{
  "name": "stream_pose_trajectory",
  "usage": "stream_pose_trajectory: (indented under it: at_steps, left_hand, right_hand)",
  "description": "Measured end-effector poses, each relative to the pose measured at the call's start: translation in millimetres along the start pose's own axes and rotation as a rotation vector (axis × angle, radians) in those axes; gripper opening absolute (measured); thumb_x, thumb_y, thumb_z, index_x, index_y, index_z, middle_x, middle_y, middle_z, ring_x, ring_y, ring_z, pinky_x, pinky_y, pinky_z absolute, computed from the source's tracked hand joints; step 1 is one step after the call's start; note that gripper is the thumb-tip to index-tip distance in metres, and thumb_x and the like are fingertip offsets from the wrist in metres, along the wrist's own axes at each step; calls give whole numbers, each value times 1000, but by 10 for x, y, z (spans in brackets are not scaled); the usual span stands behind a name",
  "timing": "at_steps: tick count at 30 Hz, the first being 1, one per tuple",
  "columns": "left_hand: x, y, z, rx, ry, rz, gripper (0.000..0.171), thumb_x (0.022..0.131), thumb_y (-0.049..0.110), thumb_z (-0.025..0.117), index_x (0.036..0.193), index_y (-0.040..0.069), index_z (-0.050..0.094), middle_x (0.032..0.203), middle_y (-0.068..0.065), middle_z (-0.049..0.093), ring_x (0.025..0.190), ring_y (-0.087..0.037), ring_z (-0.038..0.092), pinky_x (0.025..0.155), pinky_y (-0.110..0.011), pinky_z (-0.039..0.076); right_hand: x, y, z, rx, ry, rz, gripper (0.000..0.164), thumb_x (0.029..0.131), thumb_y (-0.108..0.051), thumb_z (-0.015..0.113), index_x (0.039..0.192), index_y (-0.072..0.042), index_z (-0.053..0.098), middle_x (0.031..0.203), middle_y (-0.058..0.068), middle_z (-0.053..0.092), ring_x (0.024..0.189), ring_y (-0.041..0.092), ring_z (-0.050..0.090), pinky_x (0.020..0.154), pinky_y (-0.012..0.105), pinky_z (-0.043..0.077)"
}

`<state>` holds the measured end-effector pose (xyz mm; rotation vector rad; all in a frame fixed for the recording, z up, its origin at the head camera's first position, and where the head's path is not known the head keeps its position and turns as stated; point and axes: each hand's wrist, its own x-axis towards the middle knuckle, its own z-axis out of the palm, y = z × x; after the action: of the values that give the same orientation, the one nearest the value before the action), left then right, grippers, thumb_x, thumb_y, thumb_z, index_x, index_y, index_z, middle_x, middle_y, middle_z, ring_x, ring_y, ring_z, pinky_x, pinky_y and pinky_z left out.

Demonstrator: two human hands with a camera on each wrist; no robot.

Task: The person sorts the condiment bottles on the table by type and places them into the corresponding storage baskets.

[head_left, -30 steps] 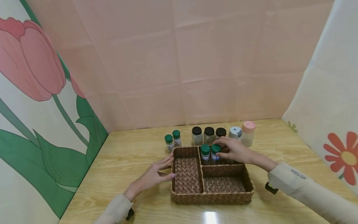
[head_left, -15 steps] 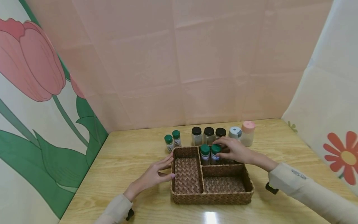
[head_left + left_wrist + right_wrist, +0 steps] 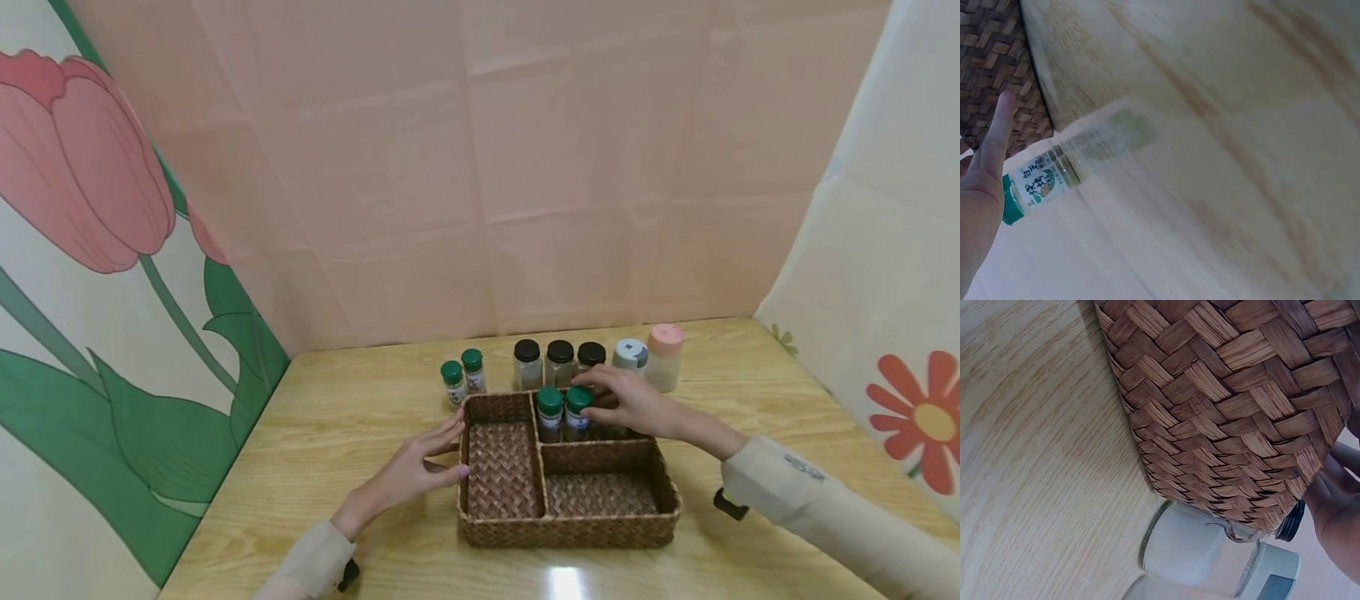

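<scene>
A brown woven basket (image 3: 570, 531) with three compartments stands on the table. Two green-capped spice jars stand upright side by side in its back right compartment: a left spice jar (image 3: 551, 404) and a right spice jar (image 3: 578, 402). My right hand (image 3: 626, 402) reaches over that compartment and holds the right spice jar near its cap between thumb and fingers. The basket wall hides this grip in the right wrist view. With extended fingers, my left hand (image 3: 412, 467) touches the basket's left wall; one finger (image 3: 999, 128) lies against the weave in the left wrist view.
Behind the basket, two smaller green-capped jars (image 3: 454, 383) stand at the left. Further right come several black-capped jars (image 3: 527, 367), a jar with a grey-blue lid (image 3: 632, 356) and a pink-lidded container (image 3: 665, 358). A pink cloth backdrop (image 3: 480, 208) rises behind the table (image 3: 337, 400).
</scene>
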<state>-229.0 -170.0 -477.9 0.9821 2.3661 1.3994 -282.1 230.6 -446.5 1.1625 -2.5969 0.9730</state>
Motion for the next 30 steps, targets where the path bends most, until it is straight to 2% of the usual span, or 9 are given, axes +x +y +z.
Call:
stream_pose_trajectory:
  at_steps: [6, 12, 19, 23, 30]
  left_hand:
    - [-3, -5, -2, 8, 6, -5, 75, 97, 32, 67, 154, 2, 29, 163, 6, 15, 132, -31, 48, 86, -26, 55]
    - [-2, -8, 2, -1, 0, 1, 74, 98, 30, 66, 154, 2, 28, 164, 3, 14, 132, -34, 48, 86, -26, 55]
    - [-6, -1, 7, 3, 0, -8, 73, 98, 30, 66, 155, 3, 28, 164, 4, 14, 132, -31, 48, 87, -26, 55]
    - [-6, -5, 9, 0, -5, 1, 74, 98, 30, 66, 155, 2, 28, 164, 4, 13, 132, -33, 47, 87, -26, 55]
    - [-1, -5, 4, 10, 3, 9, 74, 98, 30, 66, 154, 1, 28, 164, -2, 14, 132, -30, 47, 86, -27, 55]
  right_hand:
    - [-6, -3, -24, 24, -12, 6, 43, 90, -13, 76, 127, 1, 61, 119, 17, 62, 96, 30, 67, 74, 30, 60]
    - [-24, 6, -36, 46, -13, 0, 42, 91, -14, 74, 128, 2, 60, 119, 17, 62, 97, 31, 67, 74, 33, 60]
    - [-52, -27, -63, 56, -6, 21, 44, 90, -13, 75, 128, 1, 60, 122, 15, 61, 98, 29, 67, 75, 34, 60]
    - [-87, -4, -58, 55, 20, -12, 44, 87, -5, 77, 126, 5, 60, 120, 17, 62, 95, 29, 68, 73, 35, 61]
    - [-119, 8, -96, 31, 65, -63, 41, 85, -2, 77, 123, 1, 62, 115, 15, 66, 91, 27, 70, 71, 34, 61]
